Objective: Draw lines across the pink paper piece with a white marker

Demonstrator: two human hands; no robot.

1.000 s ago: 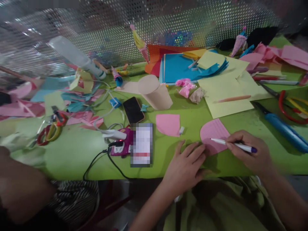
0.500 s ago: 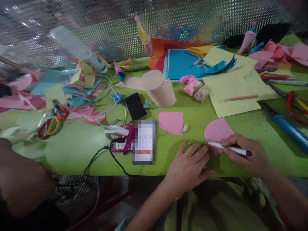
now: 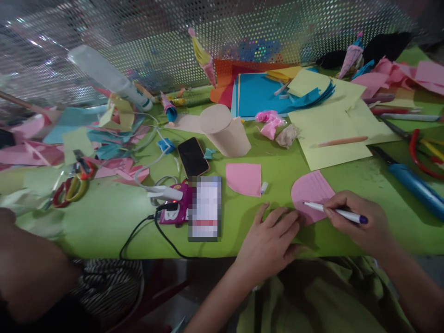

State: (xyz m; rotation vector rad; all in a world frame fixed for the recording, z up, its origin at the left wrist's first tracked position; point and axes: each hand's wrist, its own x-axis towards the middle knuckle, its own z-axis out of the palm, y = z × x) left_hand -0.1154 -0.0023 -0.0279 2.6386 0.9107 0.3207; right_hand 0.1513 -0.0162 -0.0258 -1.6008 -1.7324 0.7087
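Note:
A pink paper piece (image 3: 311,192) with a rounded top and drawn lines lies near the front edge of the green table (image 3: 104,217). My right hand (image 3: 360,224) grips a white pen with a purple cap (image 3: 335,212), its tip resting on the pink piece. My left hand (image 3: 270,238) lies flat on the table, fingers spread, its fingertips pressing the pink piece's lower left edge. A second pink quarter-round piece (image 3: 243,178) lies just to the left, untouched.
A beige paper cylinder (image 3: 225,130), a black phone (image 3: 193,157), a second phone (image 3: 204,208) and a pink charger with cables (image 3: 171,209) sit left of my hands. Yellow sheets (image 3: 333,129), blue paper (image 3: 260,95), a blue cutter (image 3: 411,182) and scissors (image 3: 71,187) lie around. Another person's arm (image 3: 31,268) is at lower left.
The pen tip slid left across the pink piece, then back a little to the right. My left hand stayed pressed on the paper's edge.

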